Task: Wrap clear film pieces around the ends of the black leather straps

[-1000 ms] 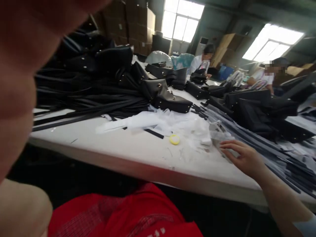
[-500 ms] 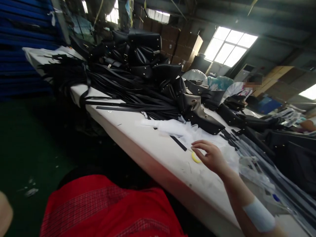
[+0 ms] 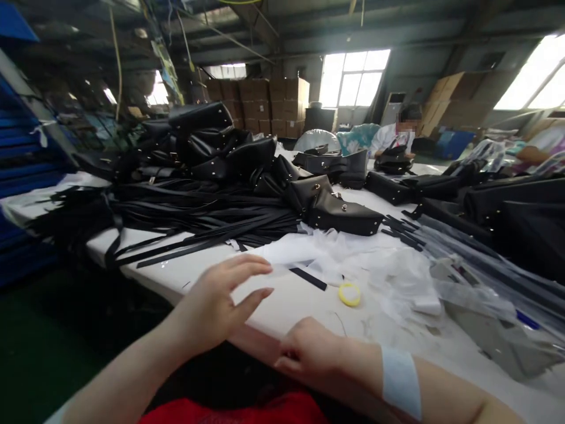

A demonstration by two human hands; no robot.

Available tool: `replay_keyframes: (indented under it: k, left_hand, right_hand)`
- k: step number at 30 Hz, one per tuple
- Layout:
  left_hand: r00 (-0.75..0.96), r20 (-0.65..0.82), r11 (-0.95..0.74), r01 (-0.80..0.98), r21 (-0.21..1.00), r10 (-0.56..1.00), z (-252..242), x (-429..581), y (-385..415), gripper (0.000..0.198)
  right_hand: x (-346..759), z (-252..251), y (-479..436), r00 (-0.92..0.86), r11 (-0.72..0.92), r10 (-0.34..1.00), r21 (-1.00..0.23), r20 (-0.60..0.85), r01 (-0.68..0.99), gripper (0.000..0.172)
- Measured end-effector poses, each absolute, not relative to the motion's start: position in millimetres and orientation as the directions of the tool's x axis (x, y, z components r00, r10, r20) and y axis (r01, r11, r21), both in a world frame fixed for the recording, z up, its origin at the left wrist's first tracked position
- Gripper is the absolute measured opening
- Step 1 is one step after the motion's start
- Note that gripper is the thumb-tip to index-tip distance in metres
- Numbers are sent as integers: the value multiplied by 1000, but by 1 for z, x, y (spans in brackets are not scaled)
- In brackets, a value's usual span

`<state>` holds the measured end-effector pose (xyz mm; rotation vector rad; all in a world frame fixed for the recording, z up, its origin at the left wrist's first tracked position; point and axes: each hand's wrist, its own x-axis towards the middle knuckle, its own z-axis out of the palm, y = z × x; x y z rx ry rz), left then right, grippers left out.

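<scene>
My left hand is raised over the front edge of the white table, its thumb and fingers apart and nothing between them. Beside it, my right hand is curled low at the table edge; whatever its fingers hold, if anything, is hidden. A light-blue patch wraps the right forearm. Just beyond that hand lie a yellow ring, seemingly a tape roll, and a short black strip. Crumpled white sheeting spreads behind them.
Long black straps and a heap of black bags cover the table's left and back. More black bags and clear plastic lie right. A person sits across the table. Stacked cartons stand behind.
The view has swung and levelled toward the table. My left hand has come up over the table edge. My right hand has drawn back from beside the yellow ring, and its fingers have curled.
</scene>
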<state>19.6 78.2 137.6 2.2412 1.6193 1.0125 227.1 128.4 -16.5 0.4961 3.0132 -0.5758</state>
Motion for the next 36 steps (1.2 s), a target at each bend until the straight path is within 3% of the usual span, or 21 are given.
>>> replay_keyframes:
  k: [2,6,13,17,23,31,34,36]
  left_hand:
    - [308,240,-383,833,400,921,96,33,105,19]
    - [333,20,-328,912,247,943,31,59,150,24]
    - [109,103,-116,991,69,989,17,91,233,19]
    - [99,87,-101,995,19,991,14,77,263,21]
    - [148,119,-151,988,20,982,9,57,256,37]
    - [48,166,-60,996,70,985,26,47,246,35]
    - [31,115,-51,983,178,993,50,41,218,33]
    - [-8,42,-6,946,325,999,59,37,194,33]
  right_hand:
    - [229,-25,133,-960,881,273,-384,-64,276,36]
    - [229,-36,141,-985,913,170,-371,-34,170,35]
    - [228,-35,144,-991,929,119,-346,-53,130,35]
    - [231,-35,145,-991,925,128,-356,-35,132,34]
    - [228,-36,145,-988,913,146,-378,-49,154,31]
    - [227,-31,144,-984,892,166,-416,-58,175,32]
    - [224,-26,146,-980,892,184,-405,-78,200,26]
    - [233,-15,153,-967,903,237,-346,-97,256,17]
